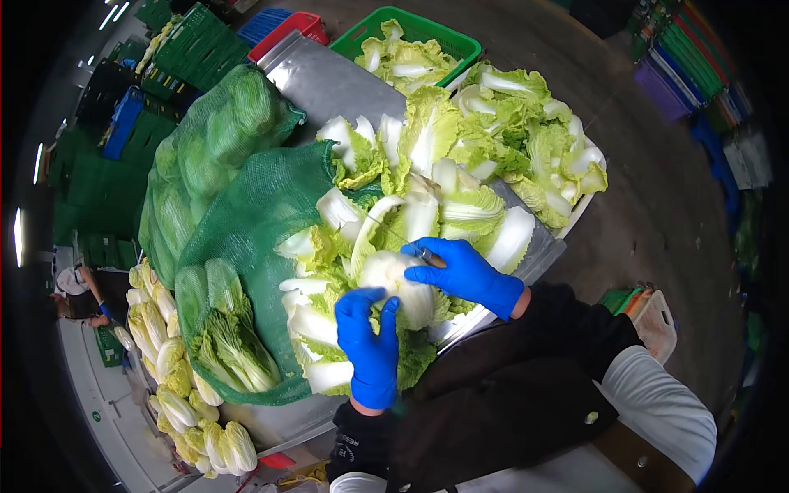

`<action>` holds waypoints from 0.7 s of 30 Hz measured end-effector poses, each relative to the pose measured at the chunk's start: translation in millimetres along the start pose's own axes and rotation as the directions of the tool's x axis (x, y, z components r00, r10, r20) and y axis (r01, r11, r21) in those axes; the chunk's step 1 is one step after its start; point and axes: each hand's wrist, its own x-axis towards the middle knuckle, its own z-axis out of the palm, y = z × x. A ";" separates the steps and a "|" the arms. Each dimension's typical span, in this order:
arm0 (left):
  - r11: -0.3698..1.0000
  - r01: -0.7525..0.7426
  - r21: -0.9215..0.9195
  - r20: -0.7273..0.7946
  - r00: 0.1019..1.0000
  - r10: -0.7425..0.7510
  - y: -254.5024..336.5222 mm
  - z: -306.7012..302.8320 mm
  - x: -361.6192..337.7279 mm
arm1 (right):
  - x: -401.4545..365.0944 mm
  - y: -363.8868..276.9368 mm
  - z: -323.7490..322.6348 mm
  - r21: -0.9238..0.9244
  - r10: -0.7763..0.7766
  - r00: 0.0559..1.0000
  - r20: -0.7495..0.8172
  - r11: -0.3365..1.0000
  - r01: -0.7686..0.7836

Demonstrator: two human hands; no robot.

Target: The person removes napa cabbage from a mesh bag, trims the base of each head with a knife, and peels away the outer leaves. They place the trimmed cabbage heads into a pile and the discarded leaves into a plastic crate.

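Observation:
A trimmed napa cabbage (pixel 398 283) lies with its pale base toward me, among loose leaves. My left hand (pixel 367 345), in a blue glove, grips its near left side, with thumb and fingers against the cabbage. My right hand (pixel 464 275), also gloved in blue, is closed around the handle of a small knife (pixel 429 256). The thin blade points up and left, over the cabbage. Loose cut leaves (pixel 421 215) lie around both hands. Left of them, an open green mesh bag (pixel 255 205) has a leafy cabbage (pixel 238 345) in its mouth.
Filled mesh bags (pixel 214 123) lie at the back left. Whole cabbages (pixel 177 370) are piled on the left. A green crate (pixel 472 51) and a white crate (pixel 588 205) hold leaves beyond the metal table (pixel 329 78). Another person (pixel 78 283) stands far left.

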 end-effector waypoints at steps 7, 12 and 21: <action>0.989 0.058 -0.138 0.003 0.998 -0.059 -22.7 -20.6 -3.8 | 5.2 14.8 4.3 0.070 -0.146 0.988 -0.041 0.986 0.149; 0.997 0.055 -0.052 0.130 0.990 -0.047 -24.4 -4.4 -3.3 | 0.5 5.1 14.0 -0.012 -0.182 0.978 -0.099 0.983 0.181; 0.988 0.155 0.012 -0.048 0.987 -0.155 -19.3 13.3 -29.4 | -1.6 -1.4 7.9 -0.088 -0.174 0.985 -0.016 0.981 0.172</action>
